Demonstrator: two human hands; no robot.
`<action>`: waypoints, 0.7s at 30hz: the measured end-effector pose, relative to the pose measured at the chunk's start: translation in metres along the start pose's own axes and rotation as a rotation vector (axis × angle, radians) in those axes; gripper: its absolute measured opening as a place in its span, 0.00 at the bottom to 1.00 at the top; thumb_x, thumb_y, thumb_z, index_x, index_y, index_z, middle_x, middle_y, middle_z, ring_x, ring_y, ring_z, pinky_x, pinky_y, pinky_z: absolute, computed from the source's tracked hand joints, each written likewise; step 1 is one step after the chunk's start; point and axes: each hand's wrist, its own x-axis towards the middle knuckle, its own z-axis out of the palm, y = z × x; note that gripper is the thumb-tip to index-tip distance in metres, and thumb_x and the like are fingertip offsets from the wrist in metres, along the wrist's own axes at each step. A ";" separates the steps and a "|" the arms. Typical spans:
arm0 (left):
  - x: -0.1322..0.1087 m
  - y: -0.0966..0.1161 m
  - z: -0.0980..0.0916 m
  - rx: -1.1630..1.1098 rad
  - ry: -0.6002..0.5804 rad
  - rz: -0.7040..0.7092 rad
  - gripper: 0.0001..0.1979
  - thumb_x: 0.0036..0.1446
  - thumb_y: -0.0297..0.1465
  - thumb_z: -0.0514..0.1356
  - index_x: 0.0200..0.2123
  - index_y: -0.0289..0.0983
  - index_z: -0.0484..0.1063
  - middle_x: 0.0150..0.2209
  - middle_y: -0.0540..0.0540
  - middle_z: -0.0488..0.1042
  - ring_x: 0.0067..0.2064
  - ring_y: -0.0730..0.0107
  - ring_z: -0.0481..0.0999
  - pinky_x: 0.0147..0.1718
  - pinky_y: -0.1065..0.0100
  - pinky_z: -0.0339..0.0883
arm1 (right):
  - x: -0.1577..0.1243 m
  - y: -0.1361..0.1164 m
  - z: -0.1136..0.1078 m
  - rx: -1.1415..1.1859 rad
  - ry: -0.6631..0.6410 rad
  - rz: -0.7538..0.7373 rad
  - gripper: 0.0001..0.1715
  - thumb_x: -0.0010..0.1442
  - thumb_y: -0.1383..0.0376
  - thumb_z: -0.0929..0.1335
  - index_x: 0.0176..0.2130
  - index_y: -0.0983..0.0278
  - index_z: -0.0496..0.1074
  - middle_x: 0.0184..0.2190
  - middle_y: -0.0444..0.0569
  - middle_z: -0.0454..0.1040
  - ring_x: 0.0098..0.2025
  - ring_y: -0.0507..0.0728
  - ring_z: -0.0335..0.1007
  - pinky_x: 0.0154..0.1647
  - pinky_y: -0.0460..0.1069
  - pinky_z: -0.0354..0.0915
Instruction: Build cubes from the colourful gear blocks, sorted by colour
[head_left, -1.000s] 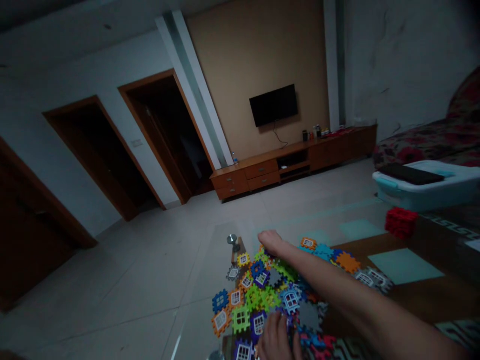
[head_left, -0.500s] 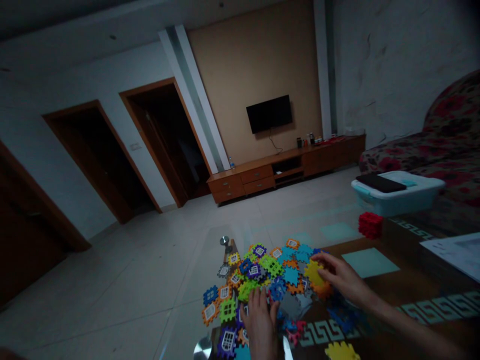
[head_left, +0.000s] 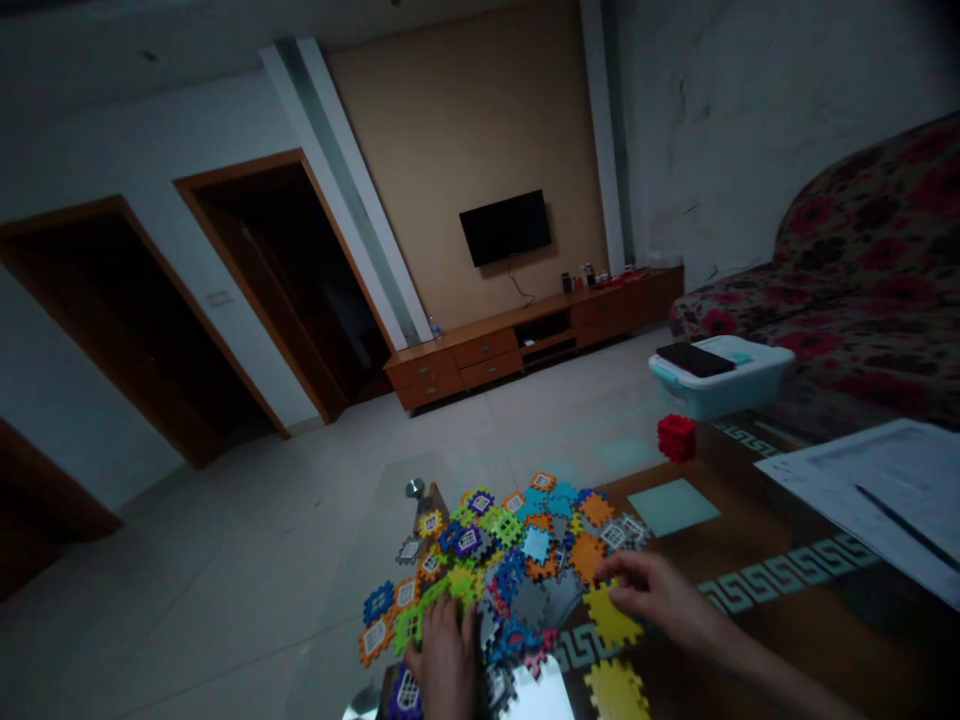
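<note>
You're in the living room of a home: a flat TV (head_left: 505, 227) hangs on the far wall above a low wooden cabinet (head_left: 525, 345), a floral sofa (head_left: 847, 270) runs along the right, and wooden-framed doorways (head_left: 277, 290) open off the tiled floor (head_left: 225, 420) at left.

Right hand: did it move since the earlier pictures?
Yes. The right hand has moved back toward the person. It was level with the pale green square on the table, and now it sits nearer the person than that square.
</note>
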 end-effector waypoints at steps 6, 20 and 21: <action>-0.007 -0.003 0.003 -0.091 0.052 0.102 0.16 0.60 0.38 0.48 0.39 0.40 0.74 0.49 0.42 0.75 0.56 0.52 0.68 0.53 0.48 0.57 | -0.021 -0.002 0.015 0.085 -0.094 0.089 0.11 0.46 0.69 0.66 0.33 0.63 0.74 0.24 0.42 0.71 0.28 0.52 0.66 0.29 0.46 0.58; 0.032 -0.013 0.004 0.062 0.011 0.200 0.21 0.58 0.24 0.46 0.51 0.39 0.68 0.57 0.42 0.70 0.61 0.63 0.65 0.57 0.60 0.57 | -0.023 0.014 0.028 -0.338 -0.024 -0.089 0.14 0.47 0.74 0.65 0.34 0.62 0.74 0.36 0.49 0.73 0.38 0.57 0.68 0.39 0.50 0.61; 0.034 -0.007 0.001 0.111 -0.026 0.204 0.21 0.58 0.24 0.46 0.52 0.39 0.68 0.58 0.42 0.69 0.62 0.63 0.64 0.58 0.59 0.55 | -0.019 0.009 0.028 -0.346 -0.021 -0.127 0.12 0.50 0.74 0.65 0.34 0.62 0.74 0.37 0.49 0.73 0.40 0.57 0.68 0.40 0.50 0.62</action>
